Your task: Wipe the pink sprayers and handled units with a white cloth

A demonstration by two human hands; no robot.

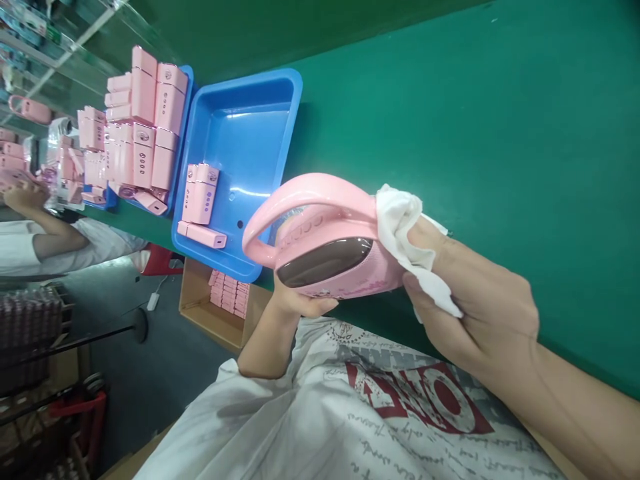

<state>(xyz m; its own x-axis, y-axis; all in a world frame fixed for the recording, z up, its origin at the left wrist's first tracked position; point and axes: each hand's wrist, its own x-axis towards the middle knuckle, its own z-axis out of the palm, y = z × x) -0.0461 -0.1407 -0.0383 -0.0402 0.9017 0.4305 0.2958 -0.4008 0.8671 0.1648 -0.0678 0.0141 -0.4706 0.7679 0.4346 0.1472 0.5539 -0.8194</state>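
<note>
Pink speaker (325, 260) is resting in the person's grasp, raised at the near edge of the green table (475, 133), with its handle (315, 183) arching upward and its dark window facing the body. The left hand (295, 297) is gripping the lower left end, thumb lying along the underside; its other fingers are mostly hiding behind the speaker, so their exact spread cannot be told. That hold is probably steadying the speaker and leaving the far end free for the right hand (480, 293), which is pinching a crumpled white cloth (400, 217) between thumb and fingers and is holding it against the speaker's right end, at the foot of the handle. The cloth is likely lying between skin and plastic on purpose. Just beyond the handle, a blue tray (240, 120) is sitting on the table, its near right corner partly hiding behind the handle; a few pink cases (205, 193) are lying in its left part. Beside it, a second blue tray (189, 80) is carrying a tall pile of cases (145, 147), blocking some of the view along the table. Below, a cardboard box (215, 327) is holding stacked pink pieces (230, 293). Farther left, a co-worker's hand (25, 197) is touching another pink item (13, 179).
</note>
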